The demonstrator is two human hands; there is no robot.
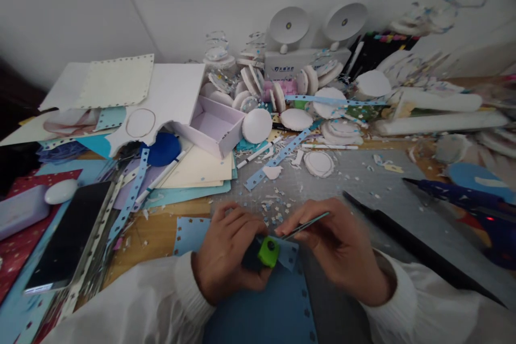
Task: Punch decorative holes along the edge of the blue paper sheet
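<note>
My left hand [228,252] is closed around a small green paper punch [268,251] at the near edge of the grey cutting mat [355,183]. A blue paper sheet [266,306] with punched star holes along its edge lies under the punch and runs toward me. My right hand [338,250] pinches a thin metal tool [308,224], perhaps tweezers, whose tip points at the punch. Small paper scraps [276,207] lie scattered just beyond both hands.
A black ruler [407,244] lies diagonally to the right, with a dark blue glue gun [475,199] beyond it. A phone [66,242] and a white mouse [60,191] sit to the left. White foam discs [258,124], a lilac box [212,126], punched strips [278,158] and paper sheets crowd the back.
</note>
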